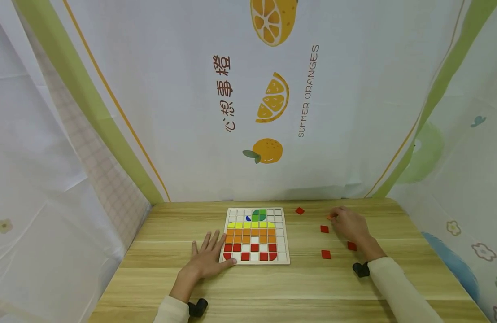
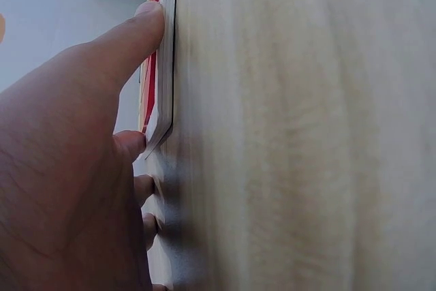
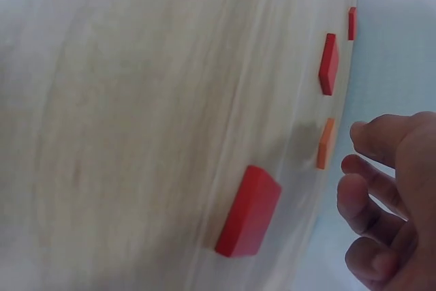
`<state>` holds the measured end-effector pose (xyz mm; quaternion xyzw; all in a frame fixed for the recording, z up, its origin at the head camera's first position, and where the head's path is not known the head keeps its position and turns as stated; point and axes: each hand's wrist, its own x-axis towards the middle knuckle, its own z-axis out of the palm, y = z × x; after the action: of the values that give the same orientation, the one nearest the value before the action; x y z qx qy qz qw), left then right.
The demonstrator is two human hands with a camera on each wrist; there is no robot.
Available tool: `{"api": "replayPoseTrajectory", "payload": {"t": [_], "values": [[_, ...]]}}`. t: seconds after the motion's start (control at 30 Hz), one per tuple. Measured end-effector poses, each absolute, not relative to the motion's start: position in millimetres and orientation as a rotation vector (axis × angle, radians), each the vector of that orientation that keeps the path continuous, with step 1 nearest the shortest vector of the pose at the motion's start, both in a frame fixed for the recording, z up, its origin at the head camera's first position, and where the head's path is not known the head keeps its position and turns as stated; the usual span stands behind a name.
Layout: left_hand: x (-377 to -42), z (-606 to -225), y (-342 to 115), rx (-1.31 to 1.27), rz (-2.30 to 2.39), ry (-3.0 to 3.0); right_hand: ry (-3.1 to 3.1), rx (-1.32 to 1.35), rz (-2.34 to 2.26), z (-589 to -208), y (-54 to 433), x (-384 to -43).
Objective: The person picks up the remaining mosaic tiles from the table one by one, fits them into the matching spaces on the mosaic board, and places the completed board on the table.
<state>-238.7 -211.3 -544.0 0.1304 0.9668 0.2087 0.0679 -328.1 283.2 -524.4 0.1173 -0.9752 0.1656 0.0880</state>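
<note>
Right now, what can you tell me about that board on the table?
The board looks square and thin, with a pale, wood-like rim around a white grid. Its tiles run green and blue near the top, then yellow, orange and red below. The right-hand column is bare white, and gaps show among the orange and red. It lies flat on the table, the left hand touching its near-left corner.
</note>
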Motion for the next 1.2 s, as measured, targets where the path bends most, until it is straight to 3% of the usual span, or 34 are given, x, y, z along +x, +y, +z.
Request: {"api": "replayPoseTrajectory", "payload": {"t": [1.2], "values": [[-238,-534,-208,0.331,0.557,2.875,-2.891,0.293,0.555,-541,280,-329]]}}
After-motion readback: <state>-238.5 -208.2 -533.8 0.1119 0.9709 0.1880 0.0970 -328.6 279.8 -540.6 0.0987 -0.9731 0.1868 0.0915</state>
